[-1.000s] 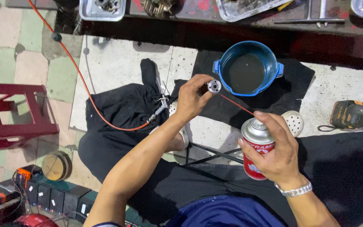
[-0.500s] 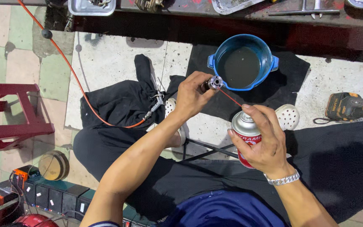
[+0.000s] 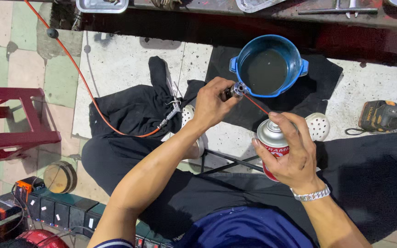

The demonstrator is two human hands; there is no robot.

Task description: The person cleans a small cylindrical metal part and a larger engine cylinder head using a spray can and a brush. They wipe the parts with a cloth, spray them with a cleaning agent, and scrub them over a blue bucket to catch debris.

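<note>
Holding a small metal part [image 3: 236,90] over the blue bowl [image 3: 267,64], the left hand [image 3: 212,104] is closed; the spray can [image 3: 272,142] is gripped by the right hand [image 3: 295,156], straw [image 3: 256,104] aimed in so runoff is caught.

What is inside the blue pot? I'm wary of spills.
The blue pot holds dark liquid filling its bottom. Anything beneath the murky surface is hidden.

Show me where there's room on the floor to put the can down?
The pale slab between the orange hose and black cloth is bare. So is the strip between the blue pot and drill. Around the left hand, can and pot it is crowded.
</note>
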